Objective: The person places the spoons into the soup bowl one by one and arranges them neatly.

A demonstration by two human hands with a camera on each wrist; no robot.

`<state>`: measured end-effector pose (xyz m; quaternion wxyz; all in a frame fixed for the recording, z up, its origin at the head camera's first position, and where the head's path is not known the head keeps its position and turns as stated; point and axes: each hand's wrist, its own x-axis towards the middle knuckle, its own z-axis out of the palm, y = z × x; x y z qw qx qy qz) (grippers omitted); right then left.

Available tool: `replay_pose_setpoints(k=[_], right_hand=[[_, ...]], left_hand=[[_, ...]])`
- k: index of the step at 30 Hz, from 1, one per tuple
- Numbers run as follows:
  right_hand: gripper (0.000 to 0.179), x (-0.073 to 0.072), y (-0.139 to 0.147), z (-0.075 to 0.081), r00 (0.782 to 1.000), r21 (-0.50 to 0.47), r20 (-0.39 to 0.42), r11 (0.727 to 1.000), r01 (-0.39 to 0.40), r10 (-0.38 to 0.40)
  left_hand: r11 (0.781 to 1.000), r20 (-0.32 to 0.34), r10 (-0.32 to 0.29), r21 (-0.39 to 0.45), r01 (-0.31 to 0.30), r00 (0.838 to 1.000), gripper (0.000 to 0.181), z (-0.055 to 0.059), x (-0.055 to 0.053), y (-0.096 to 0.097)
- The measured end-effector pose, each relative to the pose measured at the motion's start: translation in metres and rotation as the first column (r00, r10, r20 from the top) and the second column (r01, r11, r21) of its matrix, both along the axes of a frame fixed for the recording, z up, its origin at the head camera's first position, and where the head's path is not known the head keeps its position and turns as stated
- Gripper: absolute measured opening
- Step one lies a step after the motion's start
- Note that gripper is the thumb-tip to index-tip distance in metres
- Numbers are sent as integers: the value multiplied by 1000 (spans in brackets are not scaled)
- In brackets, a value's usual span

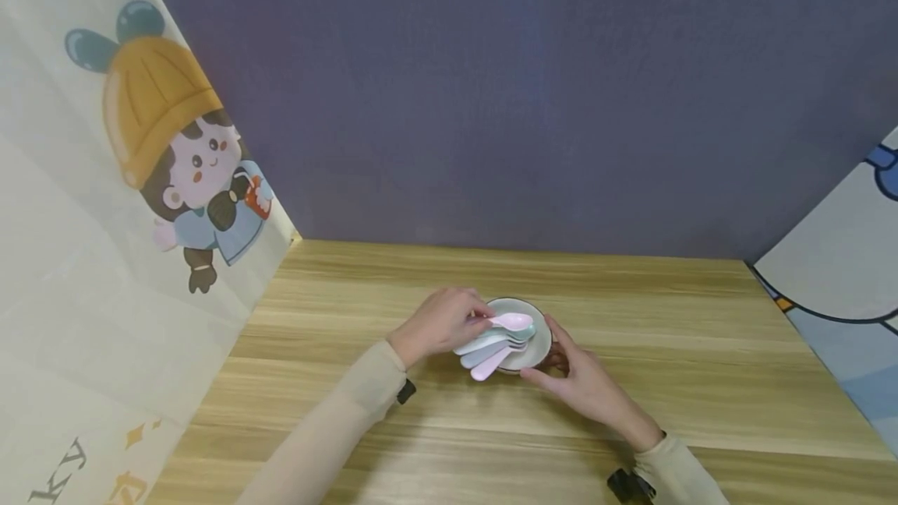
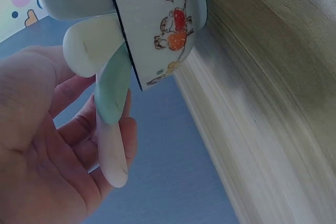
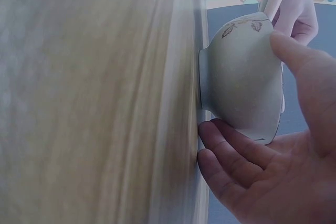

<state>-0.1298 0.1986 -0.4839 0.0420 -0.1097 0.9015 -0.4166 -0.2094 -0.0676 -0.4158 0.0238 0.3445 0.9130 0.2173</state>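
A small white bowl (image 1: 539, 351) with a dark rim stands on the wooden table. Orange and red pictures decorate its outside in the left wrist view. Several pastel utensils lean in it, their handles fanned out over the left rim. My left hand (image 1: 443, 321) pinches the handle of a pale pink spoon (image 1: 517, 322), the uppermost of them, its head over the bowl. Beneath it show a mint-green spoon (image 1: 528, 331), a lavender handle (image 1: 479, 356) and a pink handle (image 1: 487, 367). My right hand (image 1: 585, 382) holds the bowl from the right, thumb near the rim, fingers low around the side.
The wood-grain table (image 1: 393, 450) extends around the bowl. A dark blue-grey panel (image 1: 491, 100) rises at its back edge. Cartoon-printed panels flank it, a pale one (image 1: 56, 178) on the left and another (image 1: 828, 240) on the right.
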Motion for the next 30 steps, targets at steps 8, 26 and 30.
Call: replay_pose_setpoints(k=[8,26,30], right_hand=[[108,0,-1,0,1000,-17,-13,1000,-5,5],[106,1,-1,6,1000,-22,5,1000,3,-3],[106,1,-1,5,1000,-11,9,1000,6,-6]], left_hand=[[996,-58,-1,-85,-4,998,21,-1,-1,8],[991,-98,-13,-137,0,995,20,-3,-4,18],[989,-94,-16,-145,3,995,20,-3,-6,19]])
